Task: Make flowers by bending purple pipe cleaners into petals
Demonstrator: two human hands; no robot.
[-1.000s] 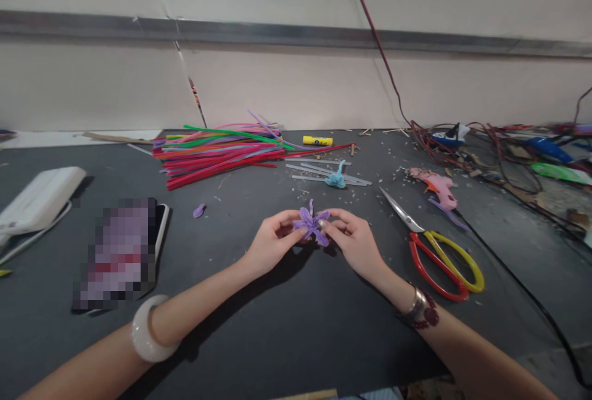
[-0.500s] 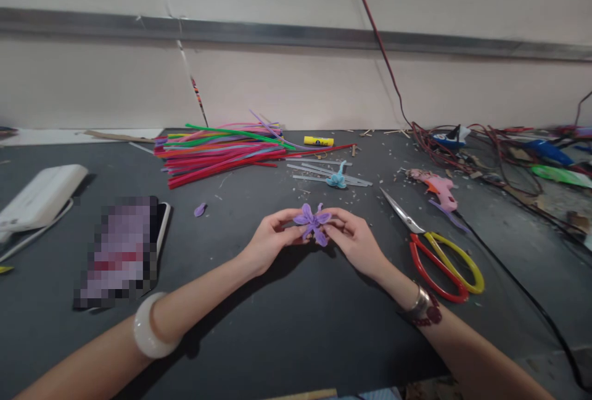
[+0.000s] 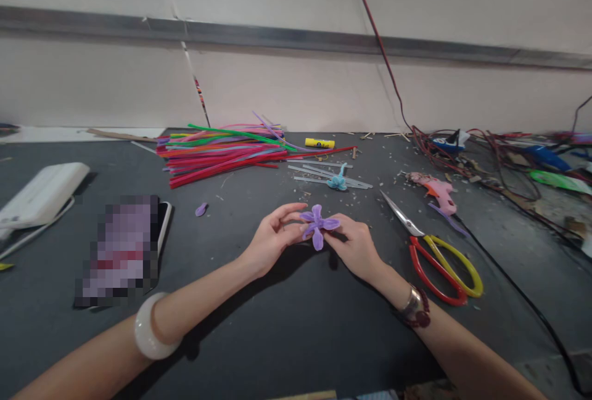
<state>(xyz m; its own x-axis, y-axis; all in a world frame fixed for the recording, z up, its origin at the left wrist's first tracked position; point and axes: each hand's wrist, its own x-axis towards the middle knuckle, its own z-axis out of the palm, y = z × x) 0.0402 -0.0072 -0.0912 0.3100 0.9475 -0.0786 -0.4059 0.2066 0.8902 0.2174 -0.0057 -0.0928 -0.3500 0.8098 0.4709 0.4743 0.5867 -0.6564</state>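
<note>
Between my two hands, a purple pipe-cleaner flower faces up with its fuzzy petals spread. My right hand pinches it from the right, the fingertips partly hidden behind a petal. On the other side, the thumb and fingers of my left hand close on the left petals, while the index finger stretches out above them. A single loose purple petal lies on the table to the left. Beyond the hands, a light-blue pipe-cleaner piece rests on several clear glue sticks.
A bundle of coloured pipe cleaners and a yellow tube lie at the back. Scissors and a pink glue gun with a black cord are on the right. A phone and white power bank sit left.
The purple flower has turned between my fingers, so its petals point differently. My left index finger has lifted and straightened away from it.
</note>
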